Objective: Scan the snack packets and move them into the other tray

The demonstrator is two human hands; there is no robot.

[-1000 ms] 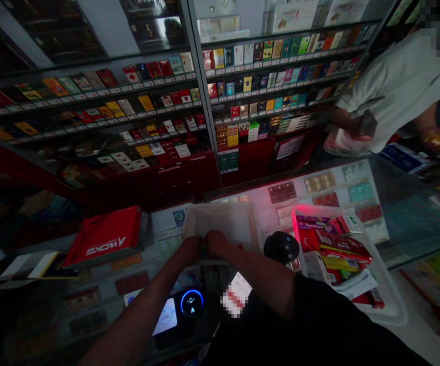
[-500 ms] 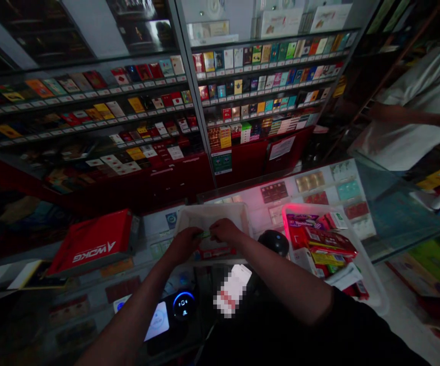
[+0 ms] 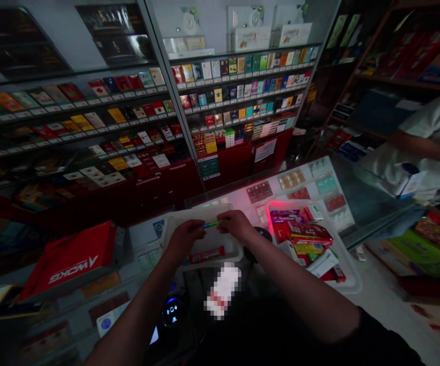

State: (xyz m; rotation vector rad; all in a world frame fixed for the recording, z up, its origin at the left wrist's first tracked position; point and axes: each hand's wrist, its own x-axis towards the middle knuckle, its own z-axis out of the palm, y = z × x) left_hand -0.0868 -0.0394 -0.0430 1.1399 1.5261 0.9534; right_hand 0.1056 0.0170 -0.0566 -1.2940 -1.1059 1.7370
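Observation:
Pinched between my left hand [image 3: 185,237] and my right hand [image 3: 237,226] is a thin green-and-blue stick-shaped packet [image 3: 211,224], one end in each hand. Both hands are closed on it above a white plastic bin [image 3: 236,254]. Inside that bin, along its near side, lies a long red packet [image 3: 207,254]. The packet's print is too small to read.
To the right, a second white bin [image 3: 351,284] holds several packets, with a dark round device [image 3: 263,234] beside it. A red box [image 3: 71,262] sits left on the glass counter. Cigarette shelves stand behind; a person in a light shirt [image 3: 433,137] is at right.
Both hands have risen slightly, and the green-and-blue packet shows more clearly between them. The view has shifted to the right. At right, the person has moved, and a box appears near them.

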